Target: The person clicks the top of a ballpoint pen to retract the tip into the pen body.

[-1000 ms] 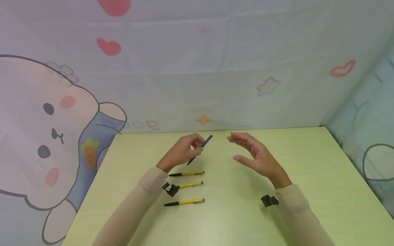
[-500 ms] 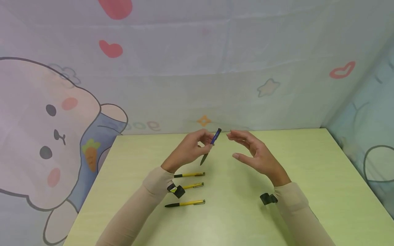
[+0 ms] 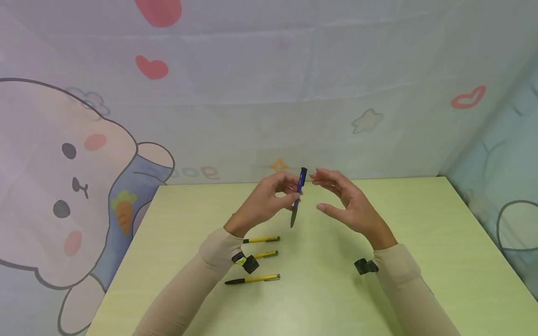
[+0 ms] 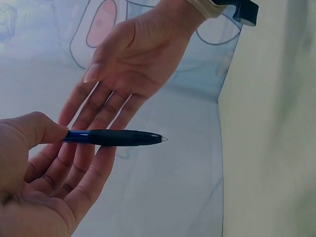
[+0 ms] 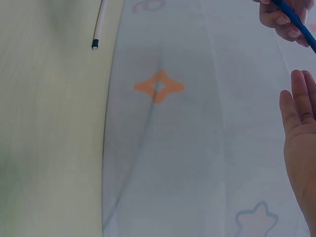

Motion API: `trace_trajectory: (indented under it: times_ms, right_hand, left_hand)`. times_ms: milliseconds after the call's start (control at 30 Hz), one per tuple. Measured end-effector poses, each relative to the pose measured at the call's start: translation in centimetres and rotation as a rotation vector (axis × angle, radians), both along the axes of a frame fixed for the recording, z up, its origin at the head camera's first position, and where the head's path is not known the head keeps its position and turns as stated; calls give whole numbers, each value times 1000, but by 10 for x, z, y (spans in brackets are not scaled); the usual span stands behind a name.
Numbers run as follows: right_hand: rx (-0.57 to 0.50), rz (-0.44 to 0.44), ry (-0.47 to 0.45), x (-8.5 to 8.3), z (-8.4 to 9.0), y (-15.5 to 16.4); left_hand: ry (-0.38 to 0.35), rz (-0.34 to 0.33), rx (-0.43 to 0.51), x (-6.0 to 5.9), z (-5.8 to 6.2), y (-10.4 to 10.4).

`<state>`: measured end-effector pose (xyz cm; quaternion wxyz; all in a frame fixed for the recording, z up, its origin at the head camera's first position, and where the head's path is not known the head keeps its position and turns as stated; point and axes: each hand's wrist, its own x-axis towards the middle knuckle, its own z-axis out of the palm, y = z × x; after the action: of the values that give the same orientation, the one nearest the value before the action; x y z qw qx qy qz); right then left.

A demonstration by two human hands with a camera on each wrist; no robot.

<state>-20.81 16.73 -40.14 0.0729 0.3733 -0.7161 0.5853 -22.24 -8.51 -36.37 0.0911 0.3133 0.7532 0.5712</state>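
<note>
In the head view my left hand (image 3: pixel 265 200) pinches a blue pen (image 3: pixel 300 179) between thumb and fingers, over the far part of the table. The pen stands nearly upright, its dark lower end pointing down. Its black grip (image 4: pixel 126 138) and bare metal tip show in the left wrist view. Just to the right, my right hand (image 3: pixel 350 210) holds nothing, with its fingers extended, thumb apart and palm turned toward the pen. In the right wrist view the pen's blue barrel (image 5: pixel 294 19) appears at the upper right corner.
Three yellow pens with black grips lie in a column: a far pen (image 3: pixel 265 240), a middle pen (image 3: pixel 268 254) and a near pen (image 3: pixel 262 278). My left forearm partly covers two. A pale stick with a dark end (image 5: pixel 98 24) lies near the table's back edge. A printed cloth (image 3: pixel 252 93) hangs behind.
My left hand has moved right with the blue pen, toward my right hand. The pen has turned from slanted to nearly upright. My right hand has shifted up only slightly.
</note>
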Motion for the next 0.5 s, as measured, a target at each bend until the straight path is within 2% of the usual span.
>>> trace_trajectory:
  times_ms: [200, 500]
  right_hand:
    - [-9, 3, 2, -1, 5, -2]
    - [-11, -1, -2, 0, 8, -4]
  left_hand:
    - [-12, -22, 49, 3, 2, 7]
    - [-28, -40, 71, 4, 3, 14]
